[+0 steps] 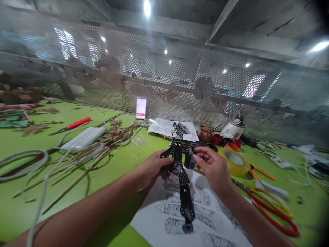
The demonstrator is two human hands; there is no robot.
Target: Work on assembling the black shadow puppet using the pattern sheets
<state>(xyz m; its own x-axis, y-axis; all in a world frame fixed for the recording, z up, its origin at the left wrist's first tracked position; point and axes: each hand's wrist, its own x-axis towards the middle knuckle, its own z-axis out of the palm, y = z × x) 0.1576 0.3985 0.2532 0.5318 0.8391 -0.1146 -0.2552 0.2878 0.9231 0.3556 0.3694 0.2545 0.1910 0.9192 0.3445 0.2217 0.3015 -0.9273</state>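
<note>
A black jointed paper puppet (178,154) with white line patterns and small brass fasteners is held up over a printed sheet (151,219). My left hand (155,166) is closed on its body, thumb across the front. On the other side, my right hand (209,161) pinches the puppet's arm piece (189,159) between thumb and fingers. The puppet's leg (187,202) hangs down over the sheet, which bears several outlined, patterned shapes. Just behind the puppet's head end lies another sheet (161,127) with a drawn head in a headdress.
To the right are a roll of clear tape (232,163), red-and-yellow-handled scissors (272,209) and a white bottle (232,128). Thin sticks (77,166), a white power strip (83,138) with cables, and a red-handled knife (77,123) lie left. A mesh partition (164,82) runs behind, people beyond it.
</note>
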